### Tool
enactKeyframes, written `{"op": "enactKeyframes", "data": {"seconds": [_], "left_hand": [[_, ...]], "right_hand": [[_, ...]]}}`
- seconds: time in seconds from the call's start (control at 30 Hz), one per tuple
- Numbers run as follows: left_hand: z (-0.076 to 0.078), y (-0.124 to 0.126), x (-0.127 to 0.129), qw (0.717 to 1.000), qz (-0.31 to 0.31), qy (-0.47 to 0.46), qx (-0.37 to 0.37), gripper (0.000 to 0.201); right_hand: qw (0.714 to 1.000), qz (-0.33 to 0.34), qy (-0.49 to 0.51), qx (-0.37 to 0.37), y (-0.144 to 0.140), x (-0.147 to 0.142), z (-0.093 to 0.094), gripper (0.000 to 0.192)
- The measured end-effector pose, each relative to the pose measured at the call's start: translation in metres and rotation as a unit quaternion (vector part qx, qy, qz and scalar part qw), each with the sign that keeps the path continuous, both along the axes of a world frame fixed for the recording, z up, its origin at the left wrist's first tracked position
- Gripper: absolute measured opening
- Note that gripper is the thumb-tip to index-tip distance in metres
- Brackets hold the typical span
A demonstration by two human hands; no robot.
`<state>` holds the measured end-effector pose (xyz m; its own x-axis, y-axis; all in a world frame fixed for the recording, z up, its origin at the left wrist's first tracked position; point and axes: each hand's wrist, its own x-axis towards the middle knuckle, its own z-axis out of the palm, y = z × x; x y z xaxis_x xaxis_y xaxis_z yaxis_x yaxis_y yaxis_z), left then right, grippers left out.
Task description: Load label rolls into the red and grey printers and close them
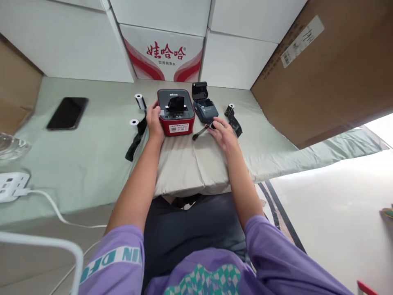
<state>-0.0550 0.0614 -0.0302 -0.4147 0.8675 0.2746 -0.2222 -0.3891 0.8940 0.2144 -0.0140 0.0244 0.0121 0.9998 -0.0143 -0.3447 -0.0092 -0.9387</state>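
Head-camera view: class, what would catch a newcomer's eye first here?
The red label printer at the table's middle, with the left hand against its left side. Right beside it, a dark printer with its lid raised, the right hand just before it. Behind them, a red-and-white carton.

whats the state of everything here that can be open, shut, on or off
red printer: lid shut, left hand on its side
dark printer: lid open, upright
phone: screen dark, flat
paper rolls: partly unrolled
power strip: white cable attached
right hand: touches dark strip
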Motion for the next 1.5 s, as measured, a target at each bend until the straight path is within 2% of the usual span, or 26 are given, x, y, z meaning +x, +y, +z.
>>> {"op": "enactKeyframes", "data": {"seconds": [0.13, 0.2, 0.3, 0.37, 0.47, 0.57, 0.7, 0.8, 0.87, 1.03, 1.17, 1.3, 1.4, 1.5], "left_hand": [[0.004, -0.003, 0.002, 1.0, 0.007, -0.012, -0.002, 0.043], [0.006, -0.004, 0.003, 1.0, 0.012, -0.015, -0.003, 0.043], [0.008, -0.005, 0.006, 1.0, 0.011, -0.023, -0.001, 0.042], [0.009, -0.005, 0.007, 1.0, 0.006, -0.029, 0.0, 0.043], [0.011, -0.005, 0.008, 0.999, 0.008, -0.036, -0.003, 0.042], [0.014, -0.008, 0.008, 0.999, 0.009, -0.036, -0.009, 0.039], [0.018, -0.013, 0.009, 0.999, 0.007, -0.037, -0.011, 0.036], [0.02, -0.014, 0.009, 0.999, 0.0, -0.048, -0.018, 0.036], [0.02, -0.013, 0.01, 0.998, -0.003, -0.053, -0.022, 0.036], [0.021, -0.012, 0.012, 0.998, 0.006, -0.056, -0.019, 0.035], [0.021, -0.015, 0.012, 0.997, 0.002, -0.065, -0.032, 0.035], [0.022, -0.019, 0.011, 0.998, -0.002, -0.049, -0.035, 0.038], [0.024, -0.021, 0.01, 0.998, 0.003, -0.044, -0.044, 0.038], [0.026, -0.022, 0.011, 0.998, 0.013, -0.048, -0.046, 0.04]], "right_hand": [[0.997, -0.022, -0.074, -0.002, 0.004, -0.004, -0.007, 0.06], [0.984, -0.086, -0.15, 0.033, 0.007, -0.003, -0.004, 0.058], [0.924, -0.213, -0.289, 0.128, 0.02, 0.001, 0.02, 0.052], [0.878, -0.245, -0.373, 0.173, 0.038, 0.003, 0.045, 0.05], [0.82, -0.219, -0.498, 0.176, 0.081, -0.001, 0.081, 0.048], [0.778, -0.172, -0.591, 0.123, 0.128, -0.014, 0.096, 0.045], [0.729, -0.082, -0.679, 0.003, 0.163, -0.036, 0.085, 0.059], [0.706, -0.053, -0.706, -0.009, 0.165, -0.045, 0.069, 0.069], [0.695, -0.051, -0.717, 0.012, 0.162, -0.047, 0.061, 0.067], [0.677, -0.055, -0.732, 0.058, 0.151, -0.046, 0.052, 0.059], [0.679, -0.026, -0.734, 0.014, 0.143, -0.041, 0.052, 0.055], [0.703, 0.024, -0.71, -0.031, 0.138, -0.033, 0.046, 0.055], [0.734, 0.01, -0.679, -0.017, 0.141, -0.025, 0.041, 0.045], [0.748, -0.001, -0.664, 0.003, 0.147, -0.014, 0.042, 0.038]]}}
